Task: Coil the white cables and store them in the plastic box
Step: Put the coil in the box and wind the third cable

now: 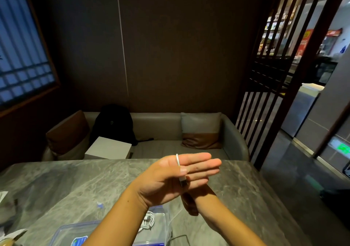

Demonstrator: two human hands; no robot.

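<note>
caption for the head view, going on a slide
A white cable looped over the straight-fingered left hand, plug hanging across the palm, above the plastic box on the table.

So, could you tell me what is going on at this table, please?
A person is starting to coil a white cable: the left hand is held flat, thumb pinning the plug end, with the cable looped over the forefinger. The right hand sits mostly hidden behind it. Another coiled cable already lies in the plastic box below.
</note>
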